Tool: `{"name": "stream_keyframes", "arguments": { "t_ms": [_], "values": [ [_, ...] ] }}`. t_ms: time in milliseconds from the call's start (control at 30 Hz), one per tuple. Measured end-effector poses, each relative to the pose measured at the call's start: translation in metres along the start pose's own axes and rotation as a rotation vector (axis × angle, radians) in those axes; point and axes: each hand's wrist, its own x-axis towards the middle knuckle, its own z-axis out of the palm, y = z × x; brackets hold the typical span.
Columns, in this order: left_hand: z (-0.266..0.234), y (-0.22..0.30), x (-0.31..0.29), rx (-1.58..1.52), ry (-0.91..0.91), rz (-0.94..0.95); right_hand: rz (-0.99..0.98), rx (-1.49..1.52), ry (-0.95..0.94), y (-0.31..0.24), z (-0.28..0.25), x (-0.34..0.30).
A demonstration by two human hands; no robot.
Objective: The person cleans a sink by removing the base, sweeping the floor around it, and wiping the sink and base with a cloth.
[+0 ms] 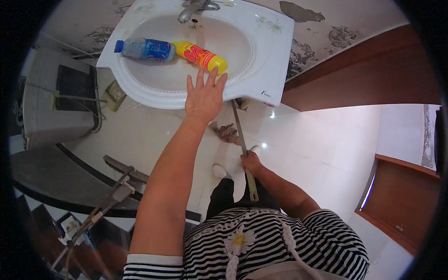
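A person in a black-and-white striped top stretches the bare left hand toward 12 o'clock, over the front rim of a white ceramic washbasin. The hand is unclenched and holds nothing, its fingers spread at the broad end of a yellow plastic bottle with a red label; whether the fingertips touch it cannot be told. The bottle lies on its side in the bowl, its long axis running from 10 to 4 o'clock, broad end toward the hand. Beyond its narrow end, a clear plastic bottle with a blue label and cap lies nearly level, cap pointing to 9 o'clock. The right hand is wrapped around a long, slim rod with a pale green handle, which points just short of 12 o'clock, its far end near the basin's underside. A crumpled brown heap sits on the pale tiled floor, at the right hand's 11 o'clock.
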Motion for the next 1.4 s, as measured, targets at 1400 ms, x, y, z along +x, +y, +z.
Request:
{"name": "stream_keyframes", "arguments": {
  "t_ms": [1400],
  "values": [
    [-0.03, 0.017, 0.001, 0.04, -0.166, -0.094, 0.329, -0.261, -0.162, -0.021, -0.335, -0.206]
  ]
}}
